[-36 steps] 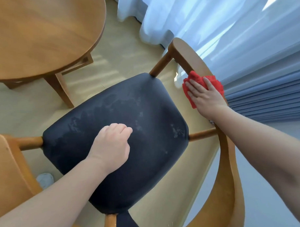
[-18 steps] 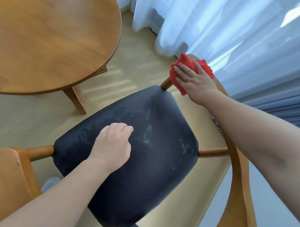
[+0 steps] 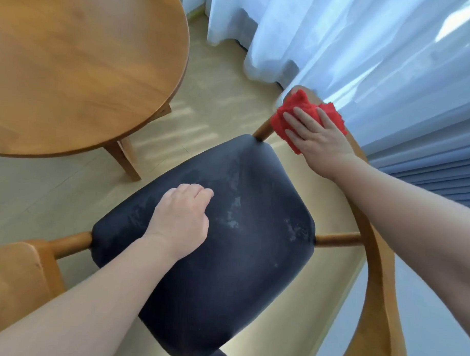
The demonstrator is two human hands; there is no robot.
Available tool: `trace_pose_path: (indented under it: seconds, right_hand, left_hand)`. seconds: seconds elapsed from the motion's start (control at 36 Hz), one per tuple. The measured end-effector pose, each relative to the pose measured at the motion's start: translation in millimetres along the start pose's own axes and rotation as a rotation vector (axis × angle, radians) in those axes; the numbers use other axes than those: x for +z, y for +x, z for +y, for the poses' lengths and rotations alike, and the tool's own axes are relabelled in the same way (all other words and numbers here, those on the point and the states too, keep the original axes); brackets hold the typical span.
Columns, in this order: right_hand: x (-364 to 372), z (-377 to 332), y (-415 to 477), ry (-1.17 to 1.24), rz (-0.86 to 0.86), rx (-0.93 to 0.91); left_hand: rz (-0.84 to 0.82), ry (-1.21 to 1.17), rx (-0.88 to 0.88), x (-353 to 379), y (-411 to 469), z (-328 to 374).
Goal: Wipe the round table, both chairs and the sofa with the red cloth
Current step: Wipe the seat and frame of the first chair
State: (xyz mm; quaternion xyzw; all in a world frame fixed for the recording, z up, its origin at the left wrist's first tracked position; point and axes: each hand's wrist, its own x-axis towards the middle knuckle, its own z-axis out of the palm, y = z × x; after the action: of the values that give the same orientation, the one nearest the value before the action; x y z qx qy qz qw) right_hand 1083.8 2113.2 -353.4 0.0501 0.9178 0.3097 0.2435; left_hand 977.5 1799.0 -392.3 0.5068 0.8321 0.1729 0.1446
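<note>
Right below us, on the dark chair seat (image 3: 251, 279), our left hand (image 3: 183, 218) rests as a fist. Its fingers are curled in and it has nothing in it. Pale patchy marks show on the seat beside that hand. At the seat's far right corner, our right hand (image 3: 318, 138) lies flat with straight fingers. It presses the red cloth (image 3: 284, 118) onto the end of the curved wooden rail (image 3: 380, 262). The cloth is bunched up under our fingers. Farther left of the seat, the round table (image 3: 86, 66) stands on the pale floor (image 3: 217, 105). Farthest behind the seat hang white curtains (image 3: 340, 35).
</note>
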Motion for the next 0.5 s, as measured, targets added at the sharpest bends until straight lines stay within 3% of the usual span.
trace_pose_path:
  seconds: [0.19,0.5]
  right_hand:
    - [-7.1,0.7,15.1,0.15,0.041,0.072]
    - [-11.6,8.0,37.2,0.643,0.151,0.264]
  left_hand:
    - [0.006,-0.028,0.024,-1.6,11.9,6.8]
    - [-0.036,-0.016,0.035,-1.9,14.9,13.8]
